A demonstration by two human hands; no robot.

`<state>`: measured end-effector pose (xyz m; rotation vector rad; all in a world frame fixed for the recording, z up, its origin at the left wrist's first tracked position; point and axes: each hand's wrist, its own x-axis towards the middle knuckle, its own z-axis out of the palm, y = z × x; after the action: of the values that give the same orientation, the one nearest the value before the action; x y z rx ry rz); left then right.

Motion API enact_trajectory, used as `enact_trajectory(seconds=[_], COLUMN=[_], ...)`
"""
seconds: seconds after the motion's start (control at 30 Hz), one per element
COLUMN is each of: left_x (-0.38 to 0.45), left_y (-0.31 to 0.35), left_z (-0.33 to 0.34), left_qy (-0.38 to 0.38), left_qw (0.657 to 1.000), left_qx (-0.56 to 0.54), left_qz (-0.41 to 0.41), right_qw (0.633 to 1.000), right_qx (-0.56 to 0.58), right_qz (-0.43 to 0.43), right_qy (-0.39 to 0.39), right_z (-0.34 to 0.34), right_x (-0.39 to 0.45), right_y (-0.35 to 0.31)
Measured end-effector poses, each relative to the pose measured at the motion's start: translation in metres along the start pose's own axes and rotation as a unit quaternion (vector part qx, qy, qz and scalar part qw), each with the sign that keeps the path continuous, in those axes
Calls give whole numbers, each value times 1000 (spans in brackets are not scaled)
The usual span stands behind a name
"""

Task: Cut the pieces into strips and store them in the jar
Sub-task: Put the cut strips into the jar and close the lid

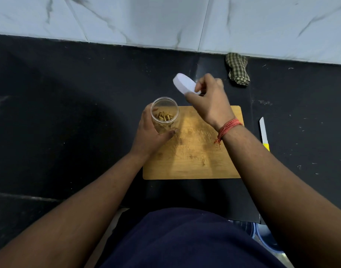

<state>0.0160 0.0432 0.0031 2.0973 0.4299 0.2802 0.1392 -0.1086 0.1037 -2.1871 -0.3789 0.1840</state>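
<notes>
L hand [148, 134] wrapped round clear jar [165, 115] at cutting board [193, 149] far-left corner, jar upright, mouth up, strips [164, 117] inside. R hand [210, 102] pinched white lid [186, 83], tilted, above board's far edge.

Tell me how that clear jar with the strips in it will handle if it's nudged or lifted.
The jar looks like thin clear plastic and holds only a shallow layer of strips, so it is probably light and easy to slide. With its mouth open, a tip would likely spill them. Its smooth round wall may slip or roll; the left hand wrapped around it steadies it.
</notes>
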Motion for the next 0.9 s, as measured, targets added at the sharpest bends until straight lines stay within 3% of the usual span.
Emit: enact_trajectory(seconds=[0.17,0.3,0.5,0.73,0.9], left_x=[1,1,0,3,1], left_y=[-2,0,-2,-1,-10], left_z=[1,0,1,-5,-23], left_qy=[-13,-7,-4,-12,43], left_qw=[1000,1000,1000,999,995], left_qx=[-23,-19,-18,-36,-79], left_qz=[-10,10,-3,-3,-39], right_qw=[977,992,975,976,974], right_qx=[-115,-56,-107,-90,-96], right_qz=[-154,-103,-99,-94,-79], right_qy=[-95,-44,-168,-177,-189], right_z=[16,26,54,72,91], right_x=[-9,19,63,89,99], right_y=[-15,-17,-36,-59,-68])
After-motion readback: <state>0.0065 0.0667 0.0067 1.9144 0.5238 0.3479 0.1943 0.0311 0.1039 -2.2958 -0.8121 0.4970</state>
